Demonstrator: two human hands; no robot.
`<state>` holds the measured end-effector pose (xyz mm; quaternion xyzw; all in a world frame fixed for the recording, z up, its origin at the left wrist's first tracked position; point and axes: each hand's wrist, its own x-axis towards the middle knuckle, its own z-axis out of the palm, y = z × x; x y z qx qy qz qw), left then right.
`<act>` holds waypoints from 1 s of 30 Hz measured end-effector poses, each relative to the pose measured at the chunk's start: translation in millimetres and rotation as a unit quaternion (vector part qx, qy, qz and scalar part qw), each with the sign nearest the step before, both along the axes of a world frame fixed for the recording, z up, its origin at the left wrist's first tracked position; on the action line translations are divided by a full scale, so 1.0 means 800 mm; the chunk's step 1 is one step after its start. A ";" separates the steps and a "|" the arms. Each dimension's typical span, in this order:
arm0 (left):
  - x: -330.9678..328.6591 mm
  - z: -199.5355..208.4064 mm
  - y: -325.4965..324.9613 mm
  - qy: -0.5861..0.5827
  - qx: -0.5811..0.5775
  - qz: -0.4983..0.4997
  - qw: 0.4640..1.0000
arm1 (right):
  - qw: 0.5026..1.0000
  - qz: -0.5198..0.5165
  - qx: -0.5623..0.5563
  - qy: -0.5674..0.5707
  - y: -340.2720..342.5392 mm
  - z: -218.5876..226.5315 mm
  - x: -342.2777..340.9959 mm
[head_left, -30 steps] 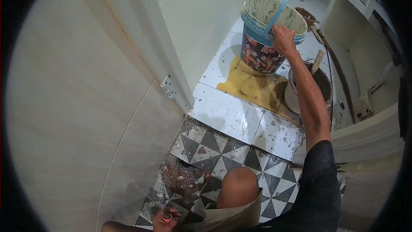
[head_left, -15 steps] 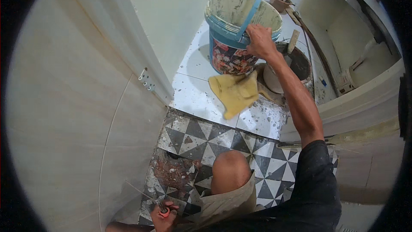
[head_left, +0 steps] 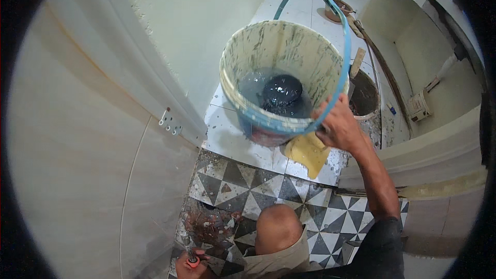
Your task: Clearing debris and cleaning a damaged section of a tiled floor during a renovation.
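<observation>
My right hand (head_left: 338,124) is closed on the near right rim of a large blue bucket (head_left: 274,128), by the foot of its blue handle. The bucket leans toward me; its pale inner wall is streaked with grey. Cloudy water (head_left: 250,88) lies inside, around a shiny dark rounded thing (head_left: 282,90) whose kind I cannot make out. A yellow cloth (head_left: 309,156) lies on the white tiles beside the bucket's base. Low at the left, my left hand (head_left: 192,267) is closed round a tool (head_left: 192,262) with a red-ended handle; its metal part is too blurred to name.
A mortar-stained tub (head_left: 365,95) with a wooden-handled tool (head_left: 357,62) stands right of the bucket. Farther back is a small brown bowl (head_left: 338,10). A door frame with a hinge (head_left: 170,123) rises at left. Rubble (head_left: 209,225) fills a broken patch in the patterned floor.
My right hand has drawn the bucket nearer and tipped it toward me, so the water inside shows. The yellow cloth now sits lower in view, partly hidden by the bucket. My left hand has barely moved.
</observation>
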<state>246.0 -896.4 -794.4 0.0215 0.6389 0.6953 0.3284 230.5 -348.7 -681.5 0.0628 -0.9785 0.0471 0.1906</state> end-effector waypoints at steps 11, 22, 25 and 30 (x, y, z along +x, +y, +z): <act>-0.046 0.052 0.053 0.095 -0.182 -0.076 0.976 | 0.963 0.033 -0.125 -0.237 -0.015 0.094 0.004; -0.033 0.106 0.065 0.317 -0.169 -0.054 0.932 | 0.719 -0.056 -0.122 -0.682 -0.015 -0.015 -0.223; -0.006 0.082 0.018 0.060 -0.199 -0.012 0.978 | 0.622 -0.146 -0.107 -0.762 -0.025 -0.097 -0.228; -0.020 0.102 0.039 0.139 -0.162 -0.064 0.975 | 0.664 -0.027 -0.156 -0.731 0.063 -0.156 -0.212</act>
